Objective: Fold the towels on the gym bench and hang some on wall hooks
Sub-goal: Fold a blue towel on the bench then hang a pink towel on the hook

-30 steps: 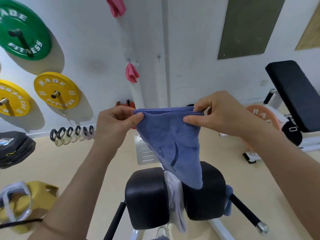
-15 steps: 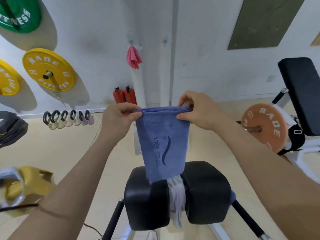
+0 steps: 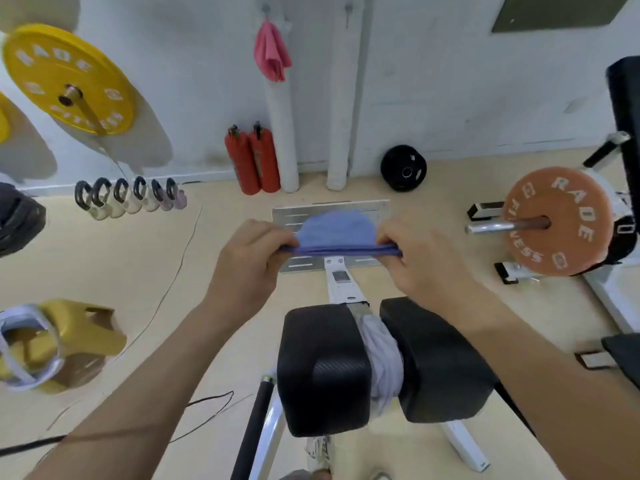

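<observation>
Both hands [image 3: 339,261] pinch the blue towel [image 3: 337,230] stretched between them.

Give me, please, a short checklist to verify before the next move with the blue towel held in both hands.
1. The left hand pinches one end of the blue towel: ok.
2. The right hand pinches the other end: ok.
3. Top edge stretched straight between the hands: ok.
4. Lower corners matched: cannot tell, they are hidden.
5. The hook right of the pink towel is bare: ok.
6. The white towel between the black pads is folded: not ok, bunched.
</observation>
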Motion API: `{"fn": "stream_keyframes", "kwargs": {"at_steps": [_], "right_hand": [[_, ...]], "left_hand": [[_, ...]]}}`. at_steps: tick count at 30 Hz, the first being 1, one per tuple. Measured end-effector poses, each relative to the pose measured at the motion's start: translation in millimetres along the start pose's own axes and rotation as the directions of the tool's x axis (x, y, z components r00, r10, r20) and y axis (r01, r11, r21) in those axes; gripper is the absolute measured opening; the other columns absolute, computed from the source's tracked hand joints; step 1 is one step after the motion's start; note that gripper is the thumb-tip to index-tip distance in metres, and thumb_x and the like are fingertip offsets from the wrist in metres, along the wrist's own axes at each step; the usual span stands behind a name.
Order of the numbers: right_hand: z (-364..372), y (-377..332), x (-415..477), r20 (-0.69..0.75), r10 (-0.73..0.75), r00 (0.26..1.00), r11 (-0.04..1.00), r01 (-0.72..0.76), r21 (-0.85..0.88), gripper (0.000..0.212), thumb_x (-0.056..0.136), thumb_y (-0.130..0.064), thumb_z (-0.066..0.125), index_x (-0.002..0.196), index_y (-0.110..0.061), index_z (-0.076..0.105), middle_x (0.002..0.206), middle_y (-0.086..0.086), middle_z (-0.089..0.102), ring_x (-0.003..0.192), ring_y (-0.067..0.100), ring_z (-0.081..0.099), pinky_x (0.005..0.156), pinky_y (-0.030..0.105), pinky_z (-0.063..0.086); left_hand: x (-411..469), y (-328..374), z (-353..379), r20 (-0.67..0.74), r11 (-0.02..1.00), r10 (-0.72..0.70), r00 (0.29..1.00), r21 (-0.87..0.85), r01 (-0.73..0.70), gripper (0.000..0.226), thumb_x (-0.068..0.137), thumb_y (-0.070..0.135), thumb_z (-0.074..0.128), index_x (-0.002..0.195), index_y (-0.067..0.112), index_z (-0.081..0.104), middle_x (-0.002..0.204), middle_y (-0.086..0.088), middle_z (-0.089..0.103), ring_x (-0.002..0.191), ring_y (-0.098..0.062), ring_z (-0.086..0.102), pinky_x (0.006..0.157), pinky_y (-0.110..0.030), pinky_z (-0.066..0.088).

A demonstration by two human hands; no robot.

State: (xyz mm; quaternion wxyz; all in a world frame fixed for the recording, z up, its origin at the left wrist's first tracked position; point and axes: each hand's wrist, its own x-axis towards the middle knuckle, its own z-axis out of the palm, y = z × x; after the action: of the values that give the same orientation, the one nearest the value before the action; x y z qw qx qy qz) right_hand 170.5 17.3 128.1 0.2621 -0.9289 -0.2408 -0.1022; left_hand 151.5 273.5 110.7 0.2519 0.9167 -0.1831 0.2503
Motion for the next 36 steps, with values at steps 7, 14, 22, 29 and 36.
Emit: {"fn": "stream_keyframes", "kwargs": {"at_steps": [7, 14, 22, 29, 36], "right_hand": [[129.1, 15.9, -165.0, 0.393, 0.093, 0.915, 0.992, -0.118, 0.039, 0.009, 0.078, -0.012, 0.051, 0.077, -0.013, 0.060, 0.084, -0.001, 0.061, 0.076, 0.020, 0.059, 0.063, 0.035, 0.054], [144.0, 15.2, -217.1, 0.404, 0.006, 0.915, 0.996, 0.032, -0.087, 0.030, 0.050, -0.003, 0.080, 0.071, -0.013, 0.061, 0.079, -0.001, 0.060, 0.072, 0.020, 0.059, 0.055, 0.028, 0.050], [138.9, 15.4, -241.2, 0.544, 0.042, 0.838, 0.997, 0.003, -0.083, 0.037, 0.052, -0.011, 0.079, 0.071, -0.025, 0.052, 0.081, -0.013, 0.058, 0.075, 0.009, 0.058, 0.055, 0.016, 0.043], [132.7, 2.7, -237.1, 0.778, 0.038, 0.627, 0.998, -0.063, 0.003, 0.011, 0.083, -0.018, 0.054, 0.081, -0.025, 0.045, 0.096, -0.001, 0.055, 0.087, 0.021, 0.053, 0.061, 0.027, 0.034], [124.1, 12.3, -219.9, 0.878, 0.114, 0.466, 0.908, -0.408, 0.098, 0.014, 0.081, -0.026, 0.064, 0.077, -0.032, 0.052, 0.101, -0.005, 0.068, 0.092, 0.014, 0.062, 0.080, 0.033, 0.050]], "left_hand": [[-173.3, -8.9, 65.2, 0.522, 0.999, 0.043, 0.852, -0.030, -0.031, 0.022, 0.079, 0.015, 0.049, 0.084, 0.018, 0.070, 0.077, 0.004, 0.062, 0.077, -0.013, 0.043, 0.059, -0.024, 0.043], [-228.7, 18.8, 77.6, 0.715, 0.993, 0.045, 0.698, 0.046, -0.111, 0.028, 0.059, 0.003, 0.057, 0.072, 0.025, 0.067, 0.071, 0.009, 0.056, 0.070, -0.011, 0.042, 0.059, -0.018, 0.032], [-257.0, 49.7, 81.6, 0.845, 0.990, -0.134, 0.518, 0.097, 0.099, 0.019, 0.065, 0.017, 0.075, 0.076, 0.030, 0.067, 0.076, 0.014, 0.057, 0.075, -0.007, 0.055, 0.062, -0.016, 0.044], [-256.0, 60.3, 79.3, 0.935, 0.961, -0.219, 0.280, 0.156, 0.230, 0.026, 0.077, 0.005, 0.053, 0.093, 0.016, 0.071, 0.096, -0.005, 0.068, 0.094, -0.022, 0.057, 0.075, -0.026, 0.043], [-247.3, 52.3, 67.7, 0.947, 0.856, -0.199, 0.252, 0.043, 0.515, 0.012, 0.080, 0.016, 0.059, 0.083, 0.027, 0.063, 0.085, 0.009, 0.063, 0.081, -0.014, 0.056, 0.068, -0.019, 0.039]]}}
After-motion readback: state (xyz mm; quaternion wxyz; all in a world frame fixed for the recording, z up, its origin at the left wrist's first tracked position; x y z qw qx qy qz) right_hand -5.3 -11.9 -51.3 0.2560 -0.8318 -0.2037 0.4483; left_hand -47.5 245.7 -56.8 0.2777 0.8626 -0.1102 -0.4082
